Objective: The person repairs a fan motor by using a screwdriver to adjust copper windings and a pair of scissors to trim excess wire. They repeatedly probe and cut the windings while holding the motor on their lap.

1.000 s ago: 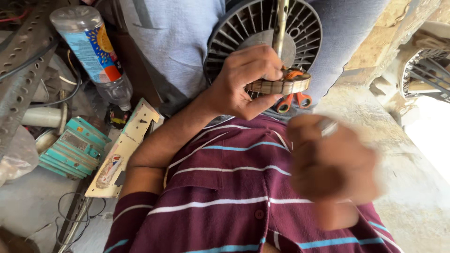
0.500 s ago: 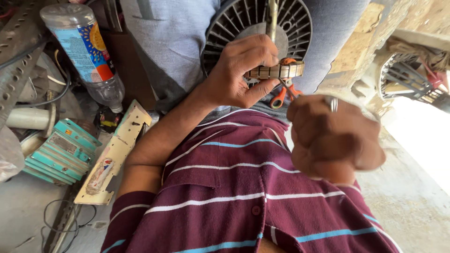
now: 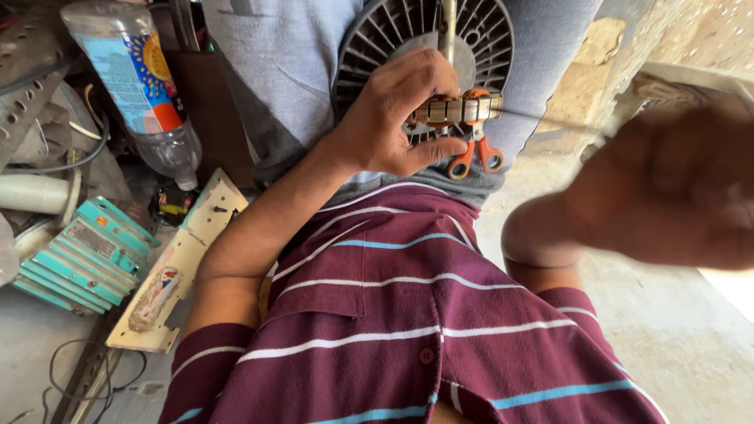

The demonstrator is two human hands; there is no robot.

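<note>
Metal stator (image 3: 455, 110) within left hand's (image 3: 393, 118) fingertips.

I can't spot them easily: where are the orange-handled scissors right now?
In the head view, the scissors lie upper middle on the lap, just below the metal part held in the left hand, in front of the round fan grille.

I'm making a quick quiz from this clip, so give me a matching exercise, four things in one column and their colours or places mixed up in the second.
Things:
1. scissors
2. plastic bottle
3. finned block
4. motor core

Descriptions:
A. teal, lying at the left edge
B. held in the left hand
C. orange handles, in front of the round grille
D. clear, with a blue and orange label, upper left

Pairs: 1-C, 2-D, 3-A, 4-B
</note>
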